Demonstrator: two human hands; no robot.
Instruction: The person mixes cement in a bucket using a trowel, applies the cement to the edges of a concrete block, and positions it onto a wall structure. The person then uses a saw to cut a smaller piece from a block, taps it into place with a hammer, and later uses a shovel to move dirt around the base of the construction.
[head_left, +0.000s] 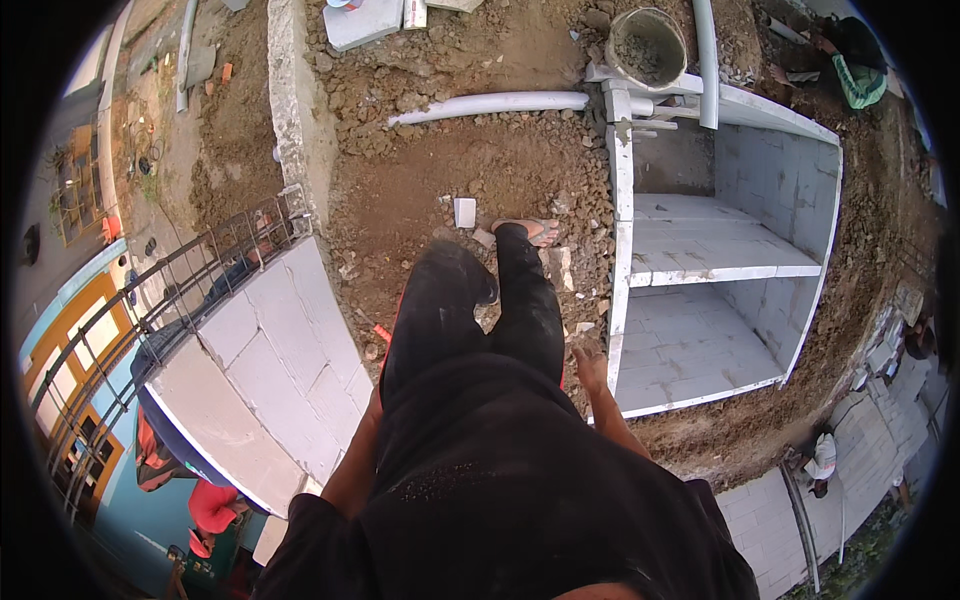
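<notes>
When sighting from the right hand, find the block wall just to the right, with long edge running forward, farther from the left hand. Note the former loosely open, seemingly empty; cannot tell the hidden latter's grip.

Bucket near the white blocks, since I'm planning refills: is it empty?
Not empty: the bucket holds grey, mortar-like material; how full, I cannot tell.

The block wall is pale grey, soil brown, shirt black.
</notes>
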